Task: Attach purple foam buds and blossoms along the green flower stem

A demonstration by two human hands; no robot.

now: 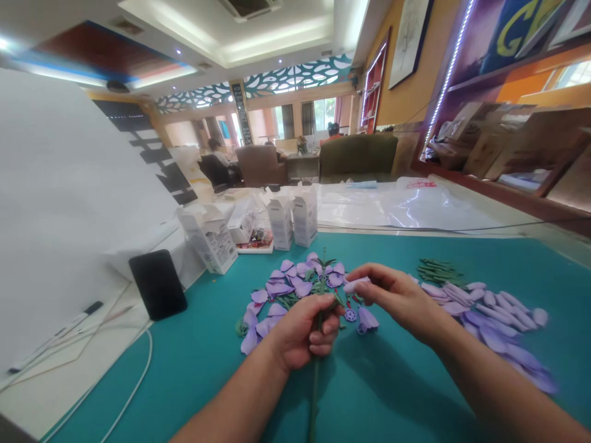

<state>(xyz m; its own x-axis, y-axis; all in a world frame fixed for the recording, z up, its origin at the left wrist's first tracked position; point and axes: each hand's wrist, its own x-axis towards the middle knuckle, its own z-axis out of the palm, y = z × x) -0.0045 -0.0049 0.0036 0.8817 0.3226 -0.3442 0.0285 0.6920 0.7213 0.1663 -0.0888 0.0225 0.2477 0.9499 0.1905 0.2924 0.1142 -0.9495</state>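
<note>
My left hand [307, 332] is closed around a green artificial flower stem [314, 394], which stands roughly upright with small leaves at its top. To its right, my right hand [392, 295] pinches a pale purple petal [357, 285] between thumb and fingertips, close to the stem. Behind my left hand lies a spread of loose purple petals [278, 287] with small green parts among them. A curled purple petal piece [367, 320] and a purple openwork disc [350, 315] rest on the green mat just below my right fingertips.
Right of my right arm are stacked purple petals [501, 338] and a bundle of green pieces [438, 271]. A black phone or tablet [157, 284] leans at the left near a white cable [138, 387]. White boxes [305, 218] stand along the mat's back edge. People sit farther off.
</note>
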